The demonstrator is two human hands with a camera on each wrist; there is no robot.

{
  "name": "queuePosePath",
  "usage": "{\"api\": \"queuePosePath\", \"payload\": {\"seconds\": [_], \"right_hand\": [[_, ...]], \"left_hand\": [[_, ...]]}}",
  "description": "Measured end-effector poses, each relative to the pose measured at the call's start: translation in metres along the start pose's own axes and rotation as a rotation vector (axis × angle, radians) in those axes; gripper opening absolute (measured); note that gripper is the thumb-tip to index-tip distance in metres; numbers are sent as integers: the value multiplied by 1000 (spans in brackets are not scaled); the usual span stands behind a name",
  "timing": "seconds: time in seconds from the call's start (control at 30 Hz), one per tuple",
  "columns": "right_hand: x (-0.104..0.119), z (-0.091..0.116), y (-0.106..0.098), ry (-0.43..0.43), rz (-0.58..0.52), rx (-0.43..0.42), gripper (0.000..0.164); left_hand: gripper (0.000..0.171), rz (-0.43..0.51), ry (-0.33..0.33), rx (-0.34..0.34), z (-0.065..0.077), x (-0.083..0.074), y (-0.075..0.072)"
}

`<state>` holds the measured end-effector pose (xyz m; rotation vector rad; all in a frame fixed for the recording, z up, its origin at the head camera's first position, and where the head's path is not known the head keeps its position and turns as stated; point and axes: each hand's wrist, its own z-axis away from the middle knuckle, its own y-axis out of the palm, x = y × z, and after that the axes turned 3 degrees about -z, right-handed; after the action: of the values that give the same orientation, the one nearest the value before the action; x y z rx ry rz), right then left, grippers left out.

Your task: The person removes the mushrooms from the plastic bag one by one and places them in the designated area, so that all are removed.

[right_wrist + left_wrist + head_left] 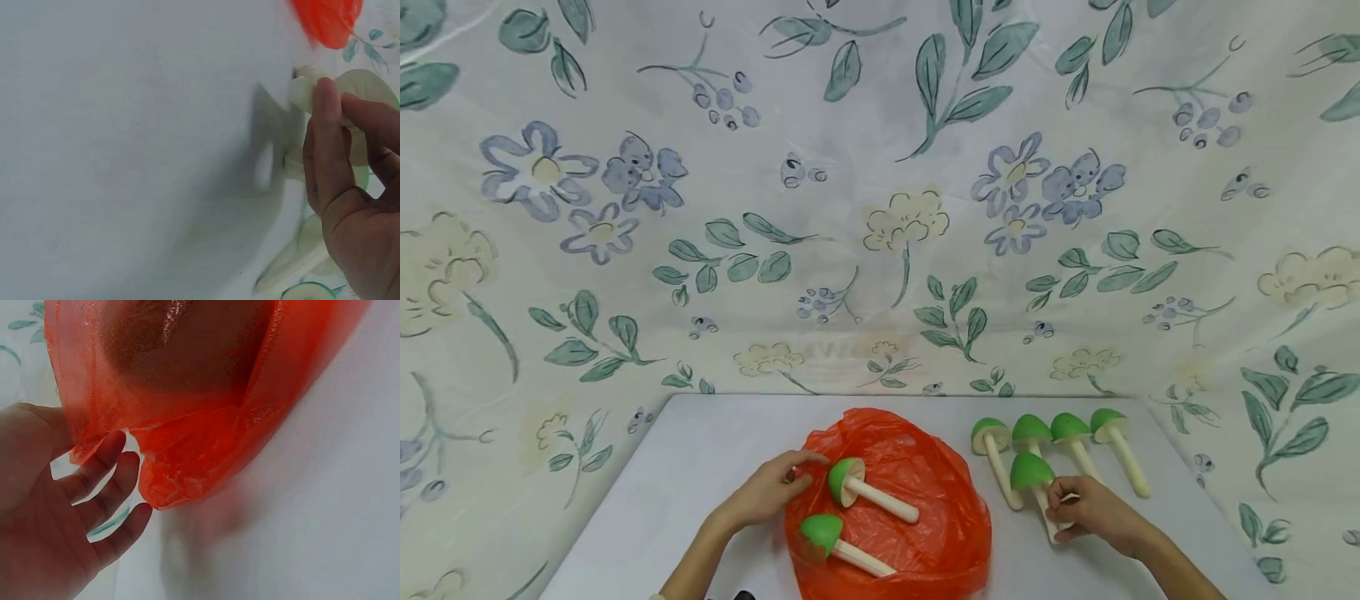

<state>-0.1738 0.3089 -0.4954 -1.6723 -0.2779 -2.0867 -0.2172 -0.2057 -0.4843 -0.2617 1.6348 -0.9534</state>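
My left hand (772, 486) is at the left edge of a red plastic bag (940, 500), its rim between thumb and fingers. In the left wrist view, part of this hand (69, 500) shows behind the thin film. Two toy mushrooms with green caps and pale stems lie in the bag: an upper mushroom (883, 502) and a lower mushroom (822, 532). On the right, my right hand (1093, 510) pinches another green-capped mushroom (1032, 472) by its stem, cap pointing away from me. The stem's end (302, 94) pokes past the fingertips in the right wrist view.
Behind my right hand several more mushrooms lie in a row on the white table (715, 433), from a left one (990, 436) to a right one (1108, 425). A flower-printed sheet (850, 275) rises at the table's back and sides.
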Motion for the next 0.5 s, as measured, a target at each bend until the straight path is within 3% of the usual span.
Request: {"api": "queuePosePath", "payload": {"seconds": [0.23,0.5], "right_hand": [[-9,3,0,16,41,-49,12],[-15,9,0,52,64,-13,12]], "left_hand": [[29,-13,-1,-2,-2,-1,-1],[29,-21,2,-5,2,-3,-1]]}}
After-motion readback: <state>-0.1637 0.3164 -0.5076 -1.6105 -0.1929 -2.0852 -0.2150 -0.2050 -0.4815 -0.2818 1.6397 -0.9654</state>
